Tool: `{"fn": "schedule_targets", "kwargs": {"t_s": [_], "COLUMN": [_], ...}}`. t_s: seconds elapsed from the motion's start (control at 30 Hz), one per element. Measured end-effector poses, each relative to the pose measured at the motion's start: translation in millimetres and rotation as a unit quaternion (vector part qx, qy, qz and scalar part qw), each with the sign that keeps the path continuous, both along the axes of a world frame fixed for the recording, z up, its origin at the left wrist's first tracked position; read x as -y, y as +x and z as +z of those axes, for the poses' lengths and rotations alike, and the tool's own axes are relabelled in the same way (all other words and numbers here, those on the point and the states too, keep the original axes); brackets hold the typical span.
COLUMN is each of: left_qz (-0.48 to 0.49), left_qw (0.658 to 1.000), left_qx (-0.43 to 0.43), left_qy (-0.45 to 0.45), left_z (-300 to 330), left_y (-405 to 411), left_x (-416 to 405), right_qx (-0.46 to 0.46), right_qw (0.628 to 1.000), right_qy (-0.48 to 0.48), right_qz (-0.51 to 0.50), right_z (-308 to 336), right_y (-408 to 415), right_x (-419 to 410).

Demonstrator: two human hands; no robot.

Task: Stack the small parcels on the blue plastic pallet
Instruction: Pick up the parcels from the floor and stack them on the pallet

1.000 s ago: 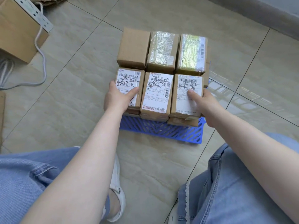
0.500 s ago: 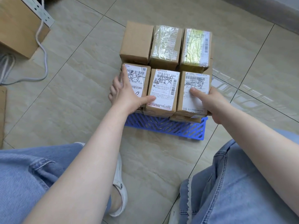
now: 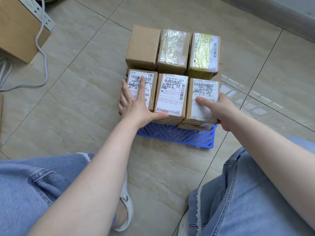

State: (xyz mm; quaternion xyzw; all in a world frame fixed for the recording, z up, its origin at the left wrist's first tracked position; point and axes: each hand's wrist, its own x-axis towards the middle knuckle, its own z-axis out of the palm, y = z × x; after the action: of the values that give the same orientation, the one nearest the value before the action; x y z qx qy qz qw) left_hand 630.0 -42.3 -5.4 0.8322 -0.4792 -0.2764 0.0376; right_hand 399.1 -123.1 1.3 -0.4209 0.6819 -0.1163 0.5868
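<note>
Several small cardboard parcels stand in two rows, stacked in layers, on the blue plastic pallet [image 3: 177, 135] on the tiled floor. The back row has a plain parcel [image 3: 142, 46], a taped parcel [image 3: 173, 51] and a yellow-labelled parcel [image 3: 203, 53]. The front row has three parcels with white labels: left [image 3: 150, 86], middle [image 3: 171, 95], right [image 3: 203, 92]. My left hand [image 3: 134, 103] lies flat with straight fingers on the front left parcel, thumb stretched under the middle one's front edge. My right hand [image 3: 219, 109] grips the front right parcel, thumb on its label.
A large cardboard box [image 3: 18, 29] with a white metal bracket [image 3: 38, 13] and a white cable [image 3: 40, 53] sits at the far left. My knees in blue jeans and a white shoe [image 3: 127, 210] are near the pallet's front. A wall base [image 3: 272, 11] runs along the top right.
My left hand went from gripping the front left parcel's side to lying flat on top with fingers spread. The right hand kept its hold. The view drew closer.
</note>
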Motion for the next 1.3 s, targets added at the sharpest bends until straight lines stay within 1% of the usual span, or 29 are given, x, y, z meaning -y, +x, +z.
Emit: {"fn": "schedule_targets", "kwargs": {"t_s": [0.07,0.13,0.2,0.3,0.4,0.5,0.57,0.63,0.7,0.77,0.83,0.9,1.0,1.07,1.13,1.23,1.3], "left_qz": [0.03,0.088,0.12,0.112,0.105,0.125,0.163,0.202,0.239,0.259,0.242,0.196,0.173,0.193,0.212,0.204,0.197], "left_qw": [0.999,0.993,0.988,0.992,0.993,0.99,0.982,0.968,0.952,0.944,0.945,0.948,0.946,0.934,0.925,0.926,0.927], "left_qx": [-0.025,-0.057,-0.059,-0.035,-0.033,-0.016,0.006,0.0,-0.045,-0.111,-0.18,-0.23,-0.265,-0.287,-0.287,-0.283,-0.282], "left_qy": [-0.017,-0.055,-0.072,-0.051,-0.045,-0.058,-0.095,-0.152,-0.188,-0.17,-0.129,-0.095,-0.071,-0.094,-0.131,-0.145,-0.15], "left_z": [1.2,1.4,0.3,-1.3,-0.7,0.7,5.4,13.6,21.9,22.9,22.4,19.5,12.5,7.4,-1.0,-6.7,-6.4], "left_y": [0.6,3.0,5.9,6.5,5.2,4.9,9.5,20.2,36.8,56.4,72.9,82.1,80.4,76.4,76.6,76.8,76.5], "left_x": [2.6,6.3,9.5,11.2,12.4,14.7,24.0,43.6,71.4,101.8,123.8,135.1,138.4,136.0,135.7,139.3,140.8], "right_qx": [-0.002,-0.008,-0.006,0.007,0.012,0.006,-0.028,-0.065,-0.065,-0.058,-0.066,-0.082,-0.094,-0.116,-0.124,-0.135,-0.127], "right_qw": [1.0,1.0,1.0,1.0,1.0,1.0,0.998,0.992,0.985,0.985,0.987,0.989,0.992,0.991,0.989,0.987,0.988], "right_qy": [0.003,0.005,0.001,0.006,0.011,0.017,-0.003,-0.067,-0.119,-0.126,-0.118,-0.105,-0.076,-0.071,-0.074,-0.085,-0.089], "right_qz": [-0.004,-0.007,-0.011,-0.011,-0.014,-0.021,-0.049,-0.087,-0.105,-0.103,-0.083,-0.06,-0.024,0.008,0.019,0.034,0.028], "right_z": [2.0,4.2,-0.3,-4.8,-12.0,4.3,18.0,22.7,29.0,34.7,35.0,33.8,25.7,22.3,16.5,13.9,15.9], "right_y": [1.2,2.7,1.4,-1.4,-7.0,-0.7,0.2,-9.1,-14.0,-10.6,-2.9,7.4,18.6,24.1,26.3,28.7,30.4], "right_x": [-0.1,-0.7,-0.2,0.8,2.7,1.5,6.4,21.1,39.3,57.9,77.0,92.4,104.8,107.8,111.7,110.5,108.7]}}
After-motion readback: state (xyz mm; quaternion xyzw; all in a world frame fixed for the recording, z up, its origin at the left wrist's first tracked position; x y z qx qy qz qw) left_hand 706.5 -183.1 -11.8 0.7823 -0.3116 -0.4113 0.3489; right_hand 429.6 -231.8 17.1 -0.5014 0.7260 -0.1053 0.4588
